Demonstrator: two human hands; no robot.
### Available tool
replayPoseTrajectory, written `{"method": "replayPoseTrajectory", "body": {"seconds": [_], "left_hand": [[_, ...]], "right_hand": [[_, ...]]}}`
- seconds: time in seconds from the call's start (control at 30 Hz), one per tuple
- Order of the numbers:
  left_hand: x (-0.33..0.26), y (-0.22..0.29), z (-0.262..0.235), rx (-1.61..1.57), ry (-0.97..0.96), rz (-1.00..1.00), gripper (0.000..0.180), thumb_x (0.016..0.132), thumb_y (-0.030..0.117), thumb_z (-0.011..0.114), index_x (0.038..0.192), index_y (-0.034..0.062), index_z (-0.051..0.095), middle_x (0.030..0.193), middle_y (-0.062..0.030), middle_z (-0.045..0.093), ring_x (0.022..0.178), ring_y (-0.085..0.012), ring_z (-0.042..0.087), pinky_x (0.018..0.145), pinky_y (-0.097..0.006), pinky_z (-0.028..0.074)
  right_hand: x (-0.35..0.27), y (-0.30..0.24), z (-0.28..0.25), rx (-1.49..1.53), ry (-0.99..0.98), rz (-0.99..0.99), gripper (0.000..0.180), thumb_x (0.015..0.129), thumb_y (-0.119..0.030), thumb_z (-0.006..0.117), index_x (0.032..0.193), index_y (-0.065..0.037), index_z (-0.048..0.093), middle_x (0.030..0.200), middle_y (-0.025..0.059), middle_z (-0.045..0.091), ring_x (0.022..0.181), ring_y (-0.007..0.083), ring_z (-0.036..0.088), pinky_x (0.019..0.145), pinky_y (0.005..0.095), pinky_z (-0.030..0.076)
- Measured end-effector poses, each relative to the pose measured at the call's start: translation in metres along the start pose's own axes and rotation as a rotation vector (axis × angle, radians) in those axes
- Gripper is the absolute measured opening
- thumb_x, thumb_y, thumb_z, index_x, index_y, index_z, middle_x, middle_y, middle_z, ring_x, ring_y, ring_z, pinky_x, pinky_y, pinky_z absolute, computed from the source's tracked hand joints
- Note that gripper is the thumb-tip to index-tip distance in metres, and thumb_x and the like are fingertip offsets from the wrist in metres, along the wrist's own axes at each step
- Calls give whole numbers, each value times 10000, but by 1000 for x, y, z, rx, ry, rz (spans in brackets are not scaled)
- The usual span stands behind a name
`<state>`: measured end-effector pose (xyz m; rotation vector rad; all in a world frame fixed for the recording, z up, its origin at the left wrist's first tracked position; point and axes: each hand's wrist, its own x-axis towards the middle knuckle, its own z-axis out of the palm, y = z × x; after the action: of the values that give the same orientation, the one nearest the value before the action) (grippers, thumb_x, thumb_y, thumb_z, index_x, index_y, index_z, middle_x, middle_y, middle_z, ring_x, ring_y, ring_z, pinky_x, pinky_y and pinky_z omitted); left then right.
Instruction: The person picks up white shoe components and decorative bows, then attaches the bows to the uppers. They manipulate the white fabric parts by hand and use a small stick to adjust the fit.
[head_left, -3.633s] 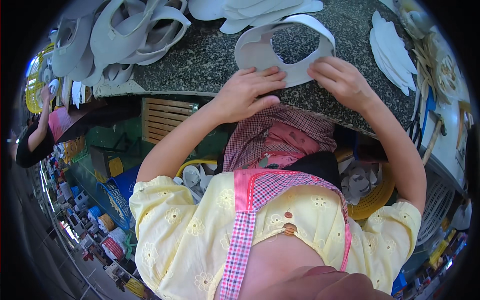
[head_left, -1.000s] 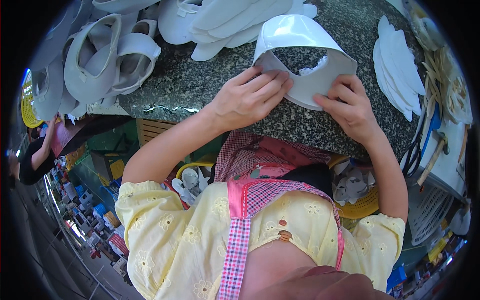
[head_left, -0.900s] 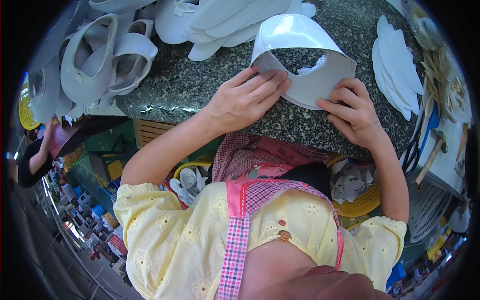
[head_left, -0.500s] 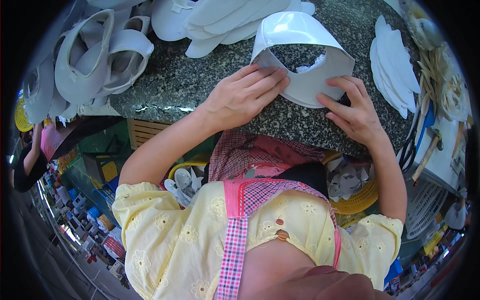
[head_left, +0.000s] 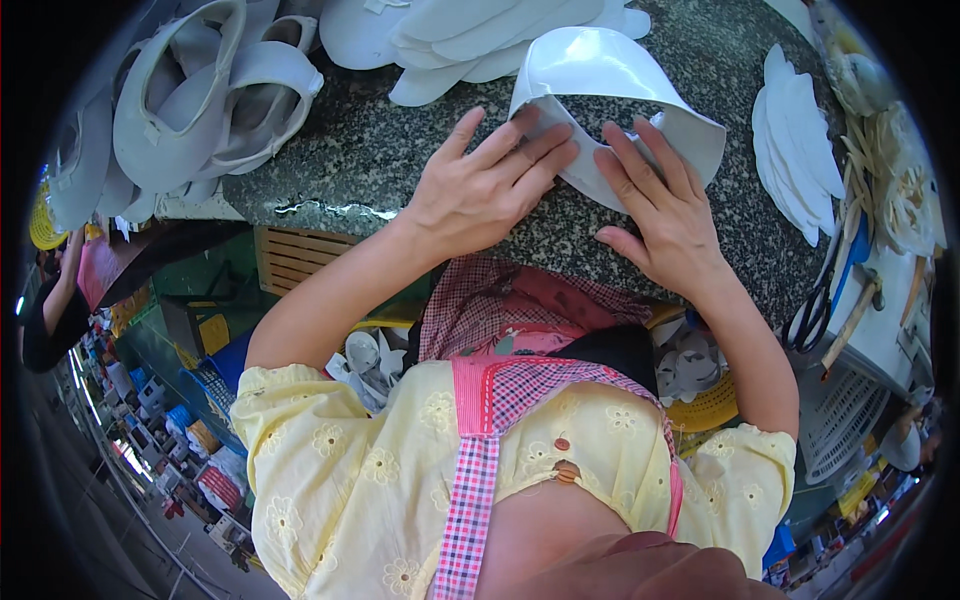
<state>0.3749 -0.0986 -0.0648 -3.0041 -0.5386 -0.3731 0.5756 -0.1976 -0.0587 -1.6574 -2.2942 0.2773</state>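
Note:
A glossy white shoe upper point(head_left: 590, 65) lies on the speckled dark stone tabletop point(head_left: 420, 165) in front of me. Its wide opening faces my body, and a matte white flap shows below that opening. At the left of the upper, my left hand point(head_left: 480, 185) rests with outstretched fingers, their tips touching the flap's left edge. My right hand point(head_left: 665, 210) lies flat across the flap's right part, fingers straight and thumb apart. Part of the flap is hidden beneath the right fingers.
More white uppers point(head_left: 165, 130) are heaped at the left. Flat white pieces point(head_left: 480, 30) lie stacked at the back, with another fanned stack point(head_left: 790, 140) at right. Scissors point(head_left: 815, 310) hang by the right edge. A yellow basket point(head_left: 705, 405) of white parts sits below the table.
My right hand has moved left and flattened over the flap, where before its fingers were curled at the right edge. My left fingers have spread apart.

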Motion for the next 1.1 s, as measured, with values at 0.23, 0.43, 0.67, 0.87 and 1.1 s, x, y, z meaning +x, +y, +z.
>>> {"method": "replayPoseTrajectory", "body": {"seconds": [0.23, 0.43, 0.67, 0.87, 1.1], "left_hand": [[6, -15, -1, -70, 15, 81, 470, 654, 183, 627, 1118, 190, 552, 1159, 67, 535, 953, -118, 482, 735, -280, 353], [9, -15, -8, -54, -61, 118, 468, 663, 111, 581, 1126, 166, 546, 1185, 39, 520, 983, -144, 479, 803, -310, 358], [11, -29, -1, -165, -112, 129, 500, 665, 0, 505, 1153, 112, 512, 1227, -16, 485, 1174, -129, 400, 910, -348, 335], [22, -16, -20, -201, -90, 93, 607, 574, 5, 548, 1159, 161, 508, 1204, -4, 501, 1194, -181, 379, 960, -450, 249], [39, 19, 3, 33, 236, 288, 370, 652, 140, 558, 1020, 106, 581, 1056, -12, 559, 1016, -171, 495, 981, -468, 261]], "right_hand": [[-5, -4, -10, 7, -144, -110, 604, 691, -285, 627, 1223, -75, 434, 1336, 20, 354, 1262, 181, 272, 1016, 443, 185], [-20, 14, -14, 614, -295, -150, 374, 740, -202, 618, 1088, -77, 556, 1223, 101, 471, 1071, 236, 506, 966, 478, 286], [-4, -36, 14, 218, 25, -67, 395, 736, -212, 614, 1082, -38, 540, 1242, 114, 454, 1170, 282, 409, 968, 441, 306], [-34, -3, -21, 799, 369, 23, 143, 708, -7, 589, 848, -13, 619, 953, 111, 605, 898, 264, 589, 741, 347, 482], [-4, 60, -27, -45, 224, -208, 376, 667, 46, 504, 1011, -86, 584, 1094, 44, 562, 1072, 216, 491, 885, 368, 348]]}}
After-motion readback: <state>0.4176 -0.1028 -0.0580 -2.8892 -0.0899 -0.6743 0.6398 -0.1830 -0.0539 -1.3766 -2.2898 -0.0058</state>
